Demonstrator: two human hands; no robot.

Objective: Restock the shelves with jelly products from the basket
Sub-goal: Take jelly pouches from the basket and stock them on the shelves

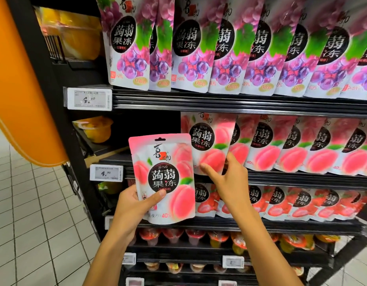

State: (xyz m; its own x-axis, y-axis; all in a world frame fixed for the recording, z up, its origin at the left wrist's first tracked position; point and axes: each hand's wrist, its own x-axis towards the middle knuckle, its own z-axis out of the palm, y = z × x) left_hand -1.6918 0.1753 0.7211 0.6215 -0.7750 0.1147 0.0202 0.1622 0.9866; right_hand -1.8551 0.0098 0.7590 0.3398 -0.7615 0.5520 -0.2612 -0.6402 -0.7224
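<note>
Left hand [133, 207] is clenched round the bottom left corner of a peach jelly pouch [166, 162], thumb across the front and the other fingers behind it. The pouch is upright, label facing the camera, held out in front of the left end of the middle shelf [302, 179] and not touching the rack afaict. There's a dark gap at that end of the shelf, right behind the top of the pouch.

Right hand [232, 180] is on the front shelf pouch [209, 137], the leftmost one in the peach row [298, 149]. It's grasping that pouch at its lower right corner, index finger along the bottom edge and thumb up at the right side. The rest of the row overlaps toward the right end of the shelf, all leaning back a bit.

Top shelf [219, 102] is packed w/ grape pouches [226, 50] from left end to right. Under the peach row there's a line of strawberry pouches [302, 205], and below those some jelly cups [217, 238].

A price tag [106, 172] reading 4.90 is clipped at the left end of the middle shelf's front edge. Big orange pillar [24, 100] left of the rack, white tile floor [34, 223] under it.
</note>
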